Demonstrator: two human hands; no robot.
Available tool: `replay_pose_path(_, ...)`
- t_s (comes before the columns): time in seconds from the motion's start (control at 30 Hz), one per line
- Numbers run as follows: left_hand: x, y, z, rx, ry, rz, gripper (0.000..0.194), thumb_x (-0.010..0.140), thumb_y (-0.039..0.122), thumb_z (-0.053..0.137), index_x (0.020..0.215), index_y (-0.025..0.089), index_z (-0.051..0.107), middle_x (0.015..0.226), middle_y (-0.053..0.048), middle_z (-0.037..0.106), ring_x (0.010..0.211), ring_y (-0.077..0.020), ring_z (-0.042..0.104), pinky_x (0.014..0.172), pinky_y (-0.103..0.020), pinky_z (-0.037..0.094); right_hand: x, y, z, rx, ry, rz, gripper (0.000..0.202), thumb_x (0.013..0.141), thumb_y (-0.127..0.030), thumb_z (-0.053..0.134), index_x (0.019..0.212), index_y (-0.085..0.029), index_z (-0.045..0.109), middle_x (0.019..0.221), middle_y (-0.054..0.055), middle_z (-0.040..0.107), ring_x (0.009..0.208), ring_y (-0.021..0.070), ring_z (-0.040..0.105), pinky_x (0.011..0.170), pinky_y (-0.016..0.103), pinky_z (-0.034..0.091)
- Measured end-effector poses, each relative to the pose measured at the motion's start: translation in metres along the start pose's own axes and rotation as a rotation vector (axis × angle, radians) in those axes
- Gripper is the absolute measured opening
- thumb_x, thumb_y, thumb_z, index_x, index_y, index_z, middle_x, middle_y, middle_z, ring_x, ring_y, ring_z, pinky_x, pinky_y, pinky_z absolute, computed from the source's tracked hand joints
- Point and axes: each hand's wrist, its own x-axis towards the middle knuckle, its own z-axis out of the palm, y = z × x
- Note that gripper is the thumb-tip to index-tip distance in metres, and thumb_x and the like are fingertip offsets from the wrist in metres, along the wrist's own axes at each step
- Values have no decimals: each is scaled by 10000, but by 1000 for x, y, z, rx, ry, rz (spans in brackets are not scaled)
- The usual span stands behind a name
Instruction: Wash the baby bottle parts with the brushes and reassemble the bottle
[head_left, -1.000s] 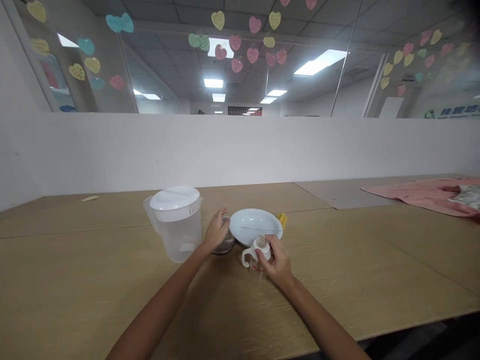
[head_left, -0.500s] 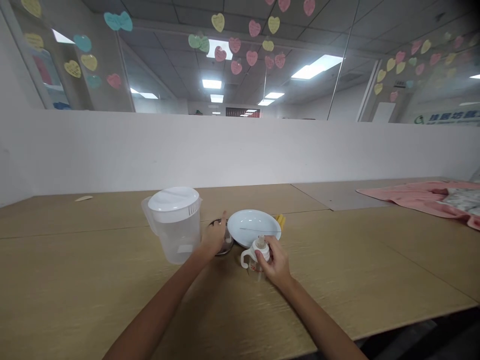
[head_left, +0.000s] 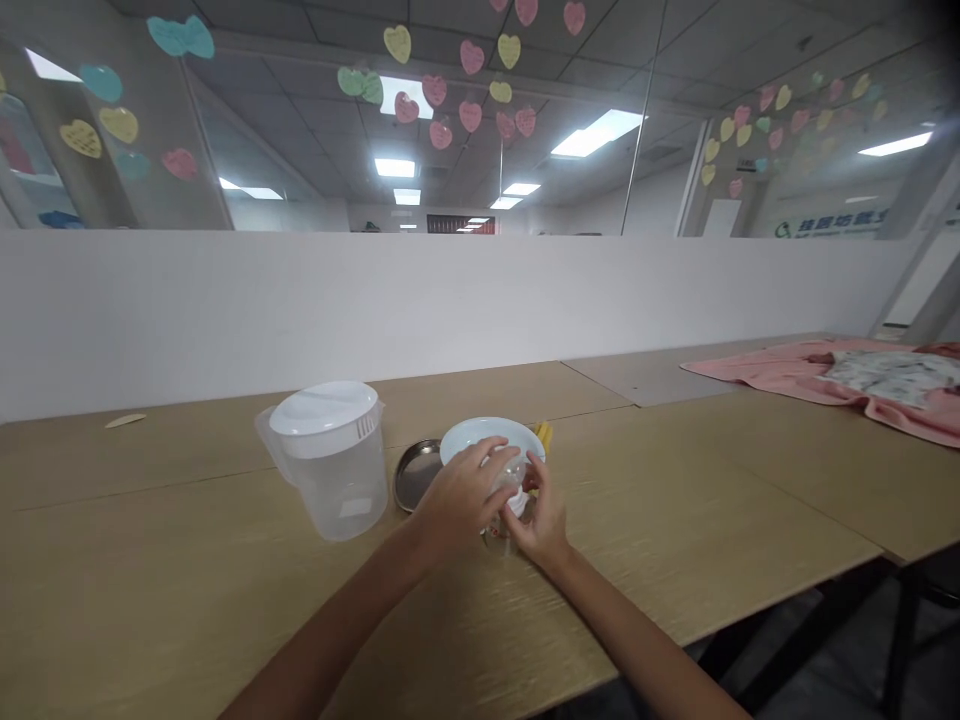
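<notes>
My right hand (head_left: 545,518) has its fingers closed around the neck of a baby bottle (head_left: 498,541), which stands upright on the table. Over the top of the bottle, my left hand (head_left: 466,490) grips a clear domed bottle cap (head_left: 513,472) between thumb and fingers. The hands nearly meet there and hide most of the bottle's collar and handle. Whether the cap is seated on the collar cannot be seen. Just behind the hands lies a white bowl (head_left: 480,430), partly covered by them. To its left is a round metal dish (head_left: 415,475).
A lidded translucent pitcher (head_left: 341,490) stands left of the dish. Yellow sticks (head_left: 544,435) poke out behind the bowl. A pink cloth (head_left: 757,365) with patterned fabric lies far right. The table (head_left: 675,520) runs back to a white partition (head_left: 480,300).
My left hand has moved right from the metal dish to the bottle's top, now with the clear cap in it. My right hand stays on the bottle. The view has turned slightly right.
</notes>
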Motion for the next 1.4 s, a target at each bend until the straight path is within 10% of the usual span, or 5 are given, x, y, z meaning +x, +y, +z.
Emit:
replay_pose_path(0.33,-22,-14,68,-453,294,-236,594,859,306,543,1398,239,301,1300,-93,530,1142,-203,532,973,-371,441,0,-4,2,19,-43,-115,553,852,-305,495,1373,-194,348,1215,140,574,1079,263,575,855,431,515)
replay_pose_path(0.5,-26,-12,87,-556,411,-296,426,855,320,545,1270,236,500,1307,-78,537,1199,-215,498,1004,-377,427,-8,-1,9,114,12,-29,533,822,-302,564,1320,-197,407,1168,135,589,1026,251,587,782,405,527)
replay_pose_path(1.03,-30,-12,89,-684,360,-388,477,849,364,544,1291,196,482,1309,-93,528,1186,-218,505,977,-363,452,1,-5,8,4,54,-121,540,822,-369,562,1306,-198,395,999,102,619,831,228,600,712,398,487)
replay_pose_path(1.4,-48,-21,95,-578,305,-209,589,905,358,436,1430,150,266,1435,-147,394,1318,-249,381,1093,-445,318,11,8,-12,33,-206,-159,521,857,-412,467,1314,-172,395,1105,130,602,981,262,587,815,430,490)
